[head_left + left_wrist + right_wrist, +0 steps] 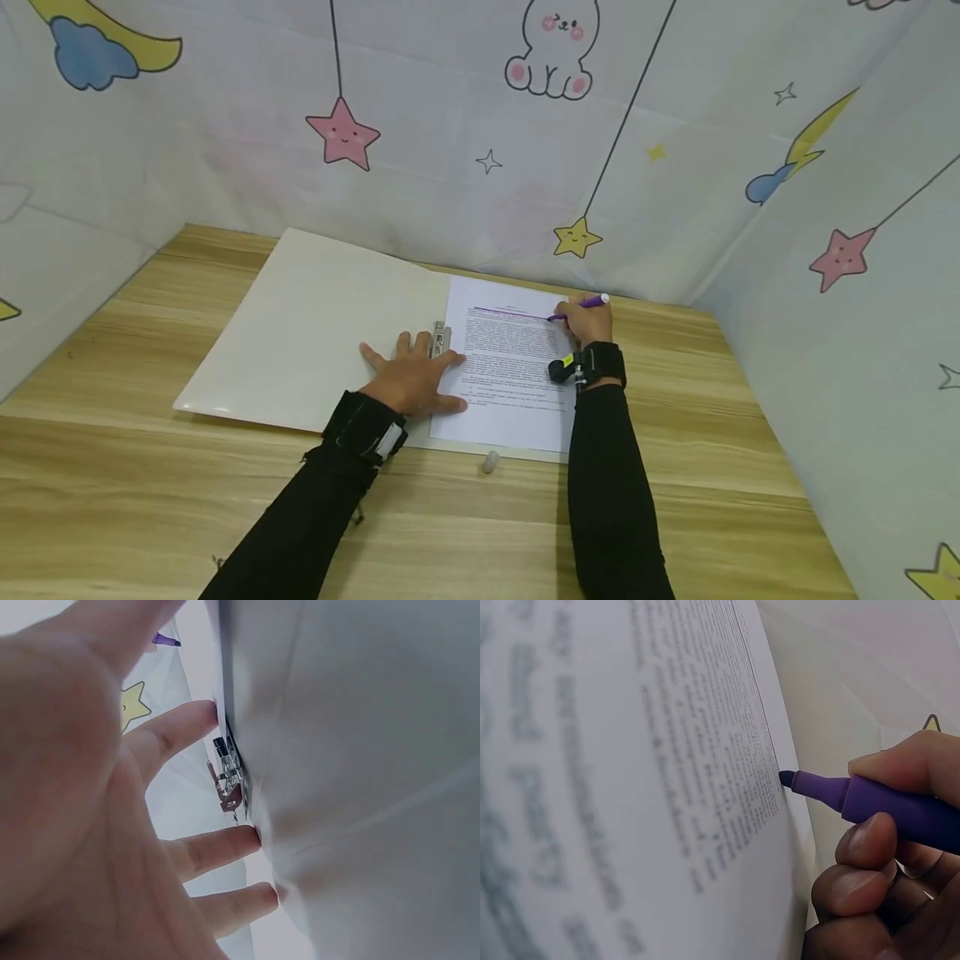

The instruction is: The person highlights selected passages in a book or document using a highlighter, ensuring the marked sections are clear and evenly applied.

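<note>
My right hand (589, 320) pinches a purple highlighter (900, 814) between thumb and fingers, its dark slanted tip right at the printed sheet (517, 425). A purple line runs across the upper text, ending near that tip. The sheet lies in the right half of an opened white folder (300, 317). With fingers spread, my left hand (408, 382) rests over the folder's fold and the sheet's left edge. Just beyond its fingertips shows the folder's metal clip (439, 340), partly hidden by the hand; the left wrist view shows the clip (229, 776) between the fingers.
A small pale, rounded piece (490, 462) lies on the wooden table (712, 483) just below the folder's front edge. White fabric walls (450, 200) with printed stars and clouds enclose the table at the back and both sides.
</note>
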Available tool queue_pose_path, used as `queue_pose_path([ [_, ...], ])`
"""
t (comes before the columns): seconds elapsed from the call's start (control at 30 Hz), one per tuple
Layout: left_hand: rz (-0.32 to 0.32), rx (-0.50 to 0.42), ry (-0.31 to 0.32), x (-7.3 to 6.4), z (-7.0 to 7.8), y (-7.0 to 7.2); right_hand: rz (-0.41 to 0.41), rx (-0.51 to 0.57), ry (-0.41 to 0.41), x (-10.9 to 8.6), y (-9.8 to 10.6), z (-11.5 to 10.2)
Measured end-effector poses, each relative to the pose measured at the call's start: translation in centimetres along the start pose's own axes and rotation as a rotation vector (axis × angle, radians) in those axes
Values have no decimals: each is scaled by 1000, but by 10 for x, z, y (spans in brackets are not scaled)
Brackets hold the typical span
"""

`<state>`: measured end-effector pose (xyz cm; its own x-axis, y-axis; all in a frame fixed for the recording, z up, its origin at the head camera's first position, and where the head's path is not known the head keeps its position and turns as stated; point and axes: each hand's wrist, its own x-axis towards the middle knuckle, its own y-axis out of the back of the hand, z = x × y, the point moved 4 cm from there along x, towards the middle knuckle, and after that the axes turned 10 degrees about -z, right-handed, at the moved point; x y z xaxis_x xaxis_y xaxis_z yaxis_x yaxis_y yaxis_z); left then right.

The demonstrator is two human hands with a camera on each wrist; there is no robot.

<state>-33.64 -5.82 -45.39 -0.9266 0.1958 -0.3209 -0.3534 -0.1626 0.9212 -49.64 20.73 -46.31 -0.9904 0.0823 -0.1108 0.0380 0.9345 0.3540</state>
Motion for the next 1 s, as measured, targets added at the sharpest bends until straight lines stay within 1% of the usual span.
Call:
queue_pose_path([
  [0.2,-14,-8,2,-1,0,-1,12,20,-34,0,2,3],
  [0.4,2,1,-1,0,0,1,29,45,-44,0,4,2],
  [0.57,-8,-14,-2,0,0,0,23,64,-67,0,5,4],
  [0.63,-8,-21,-2,-1,0,0,12,92,-67,0,5,6],
  [0.7,-6,-22,-2,-1,-1,0,-3,168,-65,1,6,9],
  [0.87,8,-2,-3,-2,0,0,-53,432,-75,3,14,11],
  [0.9,10,3,-4,-2,0,1,-64,469,-79,3,16,11],
  [1.0,16,14,-7,-2,1,2,-85,532,-74,-1,20,4],
])
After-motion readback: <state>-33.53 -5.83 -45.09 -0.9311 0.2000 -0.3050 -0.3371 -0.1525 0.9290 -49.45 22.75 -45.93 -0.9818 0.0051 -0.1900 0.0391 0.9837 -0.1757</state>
